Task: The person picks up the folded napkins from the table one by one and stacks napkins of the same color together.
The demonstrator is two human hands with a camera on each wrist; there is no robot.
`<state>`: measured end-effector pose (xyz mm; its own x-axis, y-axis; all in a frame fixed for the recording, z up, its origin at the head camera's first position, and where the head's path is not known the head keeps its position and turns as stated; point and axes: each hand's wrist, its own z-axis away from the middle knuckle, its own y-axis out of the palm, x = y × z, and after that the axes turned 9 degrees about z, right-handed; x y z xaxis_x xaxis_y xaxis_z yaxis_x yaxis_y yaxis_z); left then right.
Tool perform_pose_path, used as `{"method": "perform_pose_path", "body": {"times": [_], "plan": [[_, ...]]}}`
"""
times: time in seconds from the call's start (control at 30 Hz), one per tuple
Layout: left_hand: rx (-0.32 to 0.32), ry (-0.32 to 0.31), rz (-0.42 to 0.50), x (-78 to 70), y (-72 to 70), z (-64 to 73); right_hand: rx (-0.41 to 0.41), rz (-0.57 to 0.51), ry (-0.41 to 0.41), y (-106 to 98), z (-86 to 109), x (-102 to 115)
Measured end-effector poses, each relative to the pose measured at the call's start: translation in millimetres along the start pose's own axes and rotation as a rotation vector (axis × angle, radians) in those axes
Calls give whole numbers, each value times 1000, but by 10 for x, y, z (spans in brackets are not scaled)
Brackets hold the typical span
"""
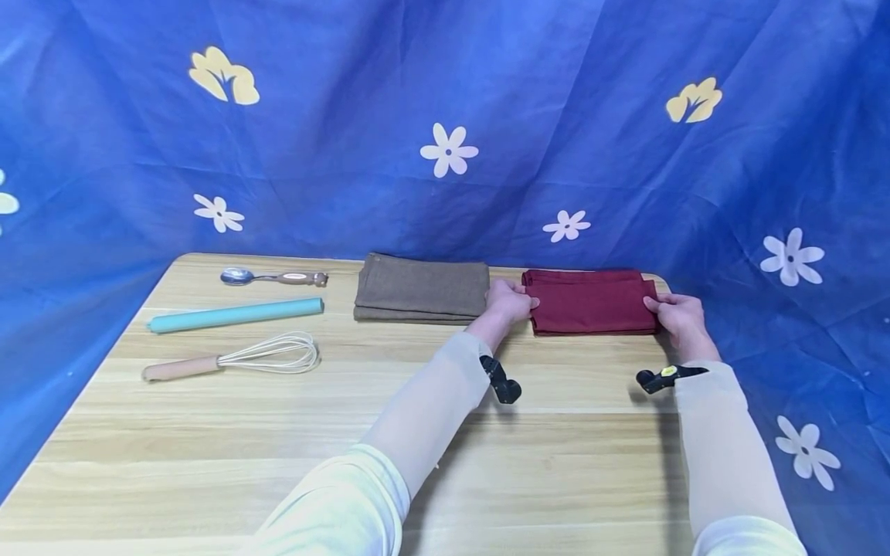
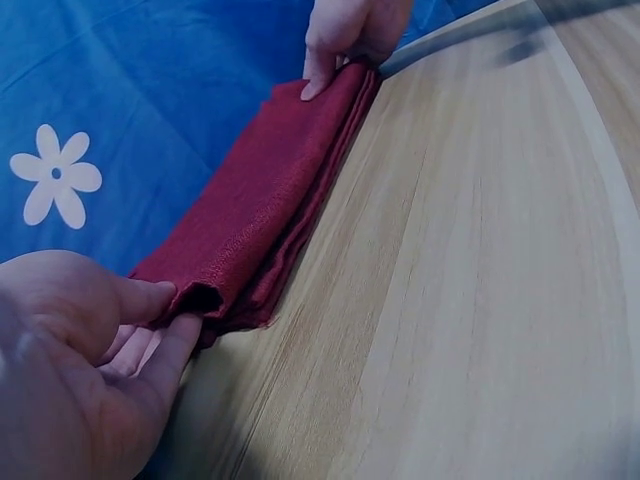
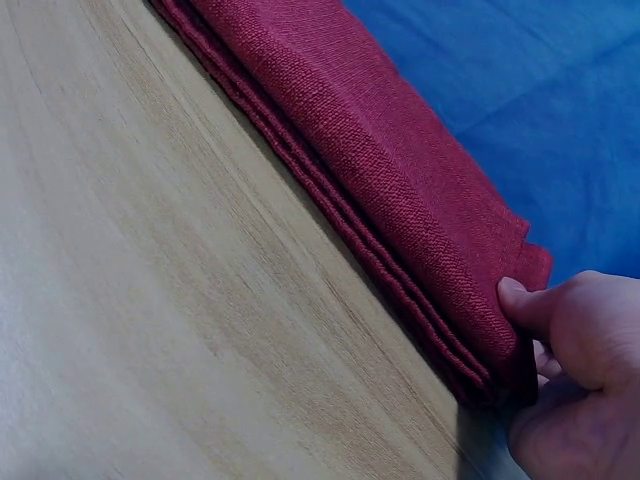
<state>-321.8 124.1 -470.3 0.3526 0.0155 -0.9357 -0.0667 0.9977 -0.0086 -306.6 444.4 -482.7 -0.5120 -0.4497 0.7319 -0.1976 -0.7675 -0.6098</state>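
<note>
A folded dark red cloth lies near the back right of the wooden table, its layers stacked along the front edge. At its left end, my left hand pinches the cloth between thumb and fingers; the left wrist view shows a small opening in the fold by the fingertips. My right hand grips the opposite end, thumb on top and the other fingers partly hidden beneath, as the right wrist view shows. Just left of my left hand sits a folded brown cloth.
On the table's left side lie a spoon with a brown handle, a turquoise stick and a whisk. A blue flowered curtain hangs behind the table and along its right side.
</note>
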Motion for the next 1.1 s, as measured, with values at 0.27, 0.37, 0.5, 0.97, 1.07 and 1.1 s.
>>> {"method": "perform_pose_path", "body": {"times": [0.27, 0.37, 0.5, 0.97, 1.07, 1.1], "plan": [[-7, 22, -105, -9, 19, 29, 29, -12, -72, -50, 6, -16], [-13, 53, -148, -11, 24, 53, 16, 84, -137, -84, -4, -1], [-34, 79, -176, -17, 15, 69, 0, 187, -203, -93, -24, 52], [-76, 93, -172, -1, -12, 82, -59, 226, -242, -45, -10, 44], [-68, 97, -179, 9, -25, 67, -54, 202, -243, -45, 3, 42], [-67, 99, -181, 13, -31, 60, -51, 196, -246, -47, 12, 45]]}}
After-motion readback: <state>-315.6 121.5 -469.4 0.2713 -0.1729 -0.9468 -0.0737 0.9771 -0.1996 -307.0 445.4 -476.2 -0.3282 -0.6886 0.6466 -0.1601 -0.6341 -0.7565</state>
